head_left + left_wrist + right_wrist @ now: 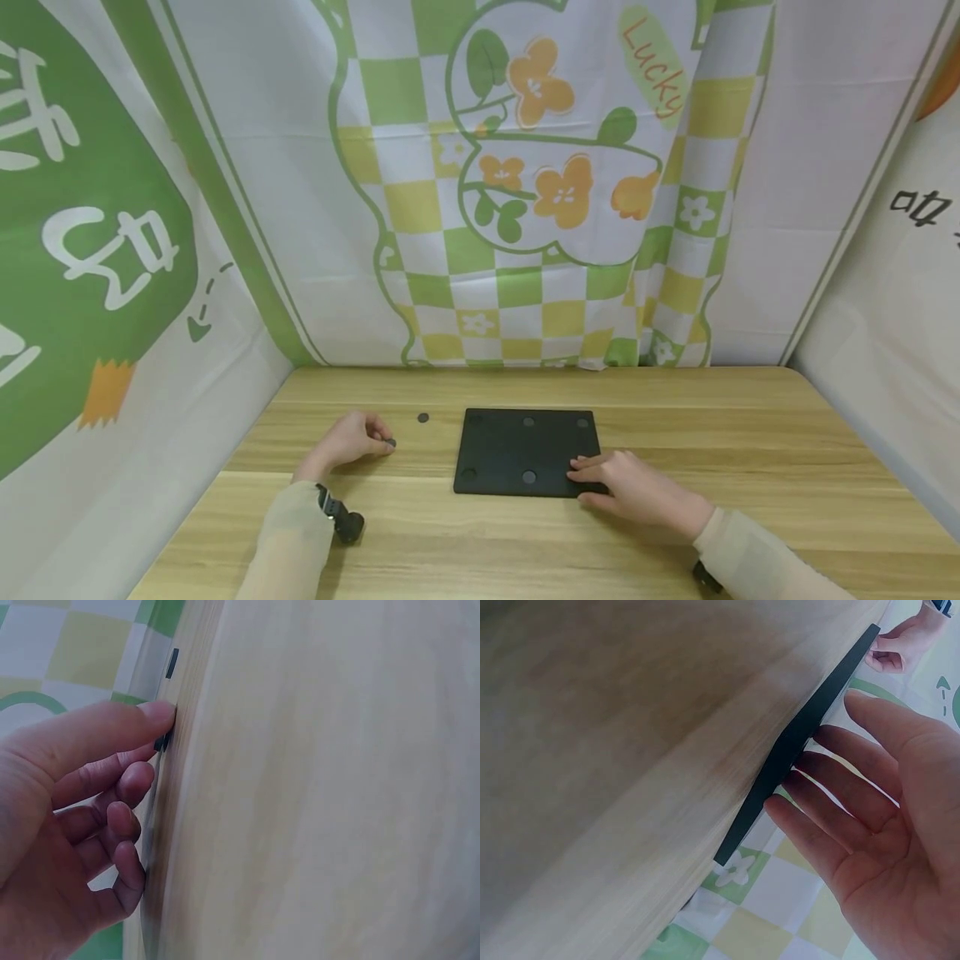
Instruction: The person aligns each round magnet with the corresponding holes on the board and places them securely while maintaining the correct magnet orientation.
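On the table, my left hand (351, 439) pinches a small dark disc (391, 443) between thumb and fingertips, low over the wood. The left wrist view shows the disc (160, 742) as a thin dark edge under the thumb, with the other fingers loosely curled. Another disc (423, 417) lies farther back, right of this hand. A flat black rectangular board (495, 450) lies in the middle, with several round discs on its face, such as a greyish one (529, 477) near the front edge. My right hand (637, 492) rests its extended fingers on the board's right front corner.
The wooden table (420, 550) runs back to a hanging cloth (510, 283) with checks and flowers. Printed fabric walls (247, 400) stand at left and right. A black strapped device (345, 521) sits on the left wrist.
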Demonstrator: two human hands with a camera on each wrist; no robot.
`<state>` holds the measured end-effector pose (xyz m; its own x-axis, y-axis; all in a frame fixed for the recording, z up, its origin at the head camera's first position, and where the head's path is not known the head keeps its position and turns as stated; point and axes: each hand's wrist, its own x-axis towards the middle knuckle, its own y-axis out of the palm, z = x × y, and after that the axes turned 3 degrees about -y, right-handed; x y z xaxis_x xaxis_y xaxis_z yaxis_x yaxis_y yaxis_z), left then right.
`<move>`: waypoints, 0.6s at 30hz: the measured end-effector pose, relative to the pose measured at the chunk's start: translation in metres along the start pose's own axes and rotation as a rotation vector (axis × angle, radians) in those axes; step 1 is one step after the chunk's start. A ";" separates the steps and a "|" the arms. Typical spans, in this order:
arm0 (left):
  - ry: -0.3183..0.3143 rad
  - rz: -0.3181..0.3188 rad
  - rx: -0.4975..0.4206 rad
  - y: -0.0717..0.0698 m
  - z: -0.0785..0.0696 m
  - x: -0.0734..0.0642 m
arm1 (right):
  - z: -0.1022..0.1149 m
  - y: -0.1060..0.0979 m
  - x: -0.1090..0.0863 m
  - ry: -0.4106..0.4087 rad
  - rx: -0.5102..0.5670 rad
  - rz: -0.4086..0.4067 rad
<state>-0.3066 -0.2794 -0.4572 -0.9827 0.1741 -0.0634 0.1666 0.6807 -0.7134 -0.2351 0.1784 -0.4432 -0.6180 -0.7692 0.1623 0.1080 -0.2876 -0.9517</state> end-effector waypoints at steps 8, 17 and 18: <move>0.006 -0.009 0.018 0.001 -0.003 -0.001 | 0.001 0.000 0.001 -0.001 -0.011 0.006; -0.010 -0.014 0.037 0.003 -0.010 -0.003 | 0.001 0.000 0.001 0.000 -0.020 -0.008; -0.004 -0.009 0.033 0.003 -0.011 -0.003 | 0.001 0.000 0.001 0.001 -0.018 -0.007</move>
<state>-0.3021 -0.2698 -0.4515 -0.9844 0.1653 -0.0599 0.1554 0.6582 -0.7367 -0.2346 0.1769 -0.4428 -0.6196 -0.7665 0.1687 0.0897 -0.2827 -0.9550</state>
